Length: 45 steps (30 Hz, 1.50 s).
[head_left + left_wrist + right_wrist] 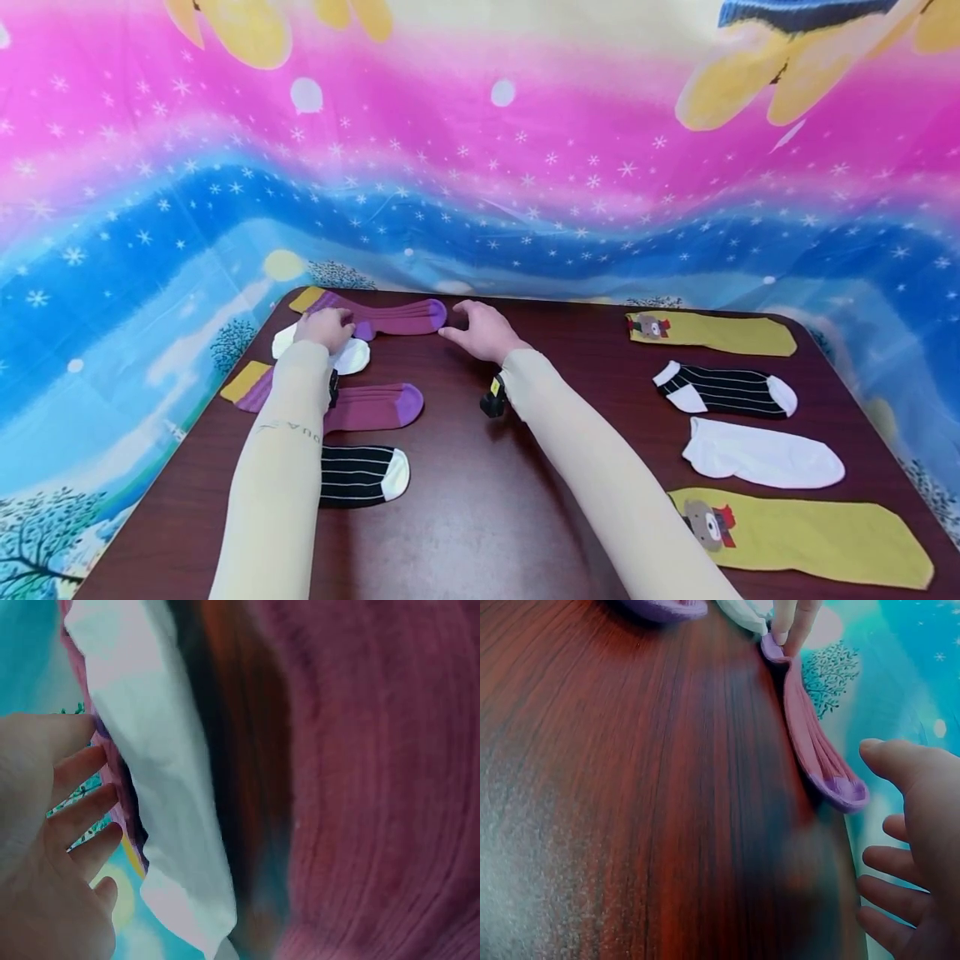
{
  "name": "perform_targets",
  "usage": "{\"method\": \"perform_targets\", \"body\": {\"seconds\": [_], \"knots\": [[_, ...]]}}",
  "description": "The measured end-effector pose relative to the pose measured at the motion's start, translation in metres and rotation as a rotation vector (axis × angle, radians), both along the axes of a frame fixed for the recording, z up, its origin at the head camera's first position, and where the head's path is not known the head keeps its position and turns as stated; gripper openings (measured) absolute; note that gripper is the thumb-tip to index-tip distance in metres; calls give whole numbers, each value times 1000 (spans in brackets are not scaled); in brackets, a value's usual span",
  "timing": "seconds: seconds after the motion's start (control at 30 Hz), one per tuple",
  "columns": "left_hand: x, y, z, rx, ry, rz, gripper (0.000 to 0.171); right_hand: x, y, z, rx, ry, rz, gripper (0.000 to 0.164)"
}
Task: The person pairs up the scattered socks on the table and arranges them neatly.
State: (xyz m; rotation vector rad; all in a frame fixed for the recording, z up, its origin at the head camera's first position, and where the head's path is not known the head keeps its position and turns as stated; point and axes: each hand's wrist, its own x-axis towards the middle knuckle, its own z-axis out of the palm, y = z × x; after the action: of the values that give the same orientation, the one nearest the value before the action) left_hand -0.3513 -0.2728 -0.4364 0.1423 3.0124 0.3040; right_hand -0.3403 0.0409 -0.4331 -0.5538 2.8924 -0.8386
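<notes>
A purple sock (401, 320) with a yellow cuff lies flat along the table's far left edge. My left hand (326, 327) reaches over a white sock (352, 357), its fingertips at the purple sock's heel. In the left wrist view its fingers (86, 799) are extended and spread beside the white sock. Off the purple sock's toe, my right hand (483, 332) hovers with nothing in it, thumb and fingers apart. Nearer me lies a second purple sock (371, 408), partly hidden by my left forearm, then a black striped sock (356, 475) with a white toe.
Down the right side of the dark wooden table (465, 508) lie a mustard sock (720, 333) with a bear, a black striped sock (731, 392), a white sock (772, 454) and another mustard bear sock (832, 537). A patterned cloth (450, 183) hangs behind the table.
</notes>
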Motion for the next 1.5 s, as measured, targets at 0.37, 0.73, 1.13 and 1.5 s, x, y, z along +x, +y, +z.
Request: {"method": "perform_targets", "body": {"seconds": [0.37,0.73,1.13,1.5], "knots": [[5,27,12,43,24,-86,47,-2,8,-4,-35,30,-56,63],[7,37,15,134,79,-77,27,-3,22,-10,19,66,-180,53],[14,18,1,41,-23,174,58,-1,20,-17,-25,55,-190,43],[5,22,0,111,32,224,50,0,26,-26,-103,129,-237,18]]}}
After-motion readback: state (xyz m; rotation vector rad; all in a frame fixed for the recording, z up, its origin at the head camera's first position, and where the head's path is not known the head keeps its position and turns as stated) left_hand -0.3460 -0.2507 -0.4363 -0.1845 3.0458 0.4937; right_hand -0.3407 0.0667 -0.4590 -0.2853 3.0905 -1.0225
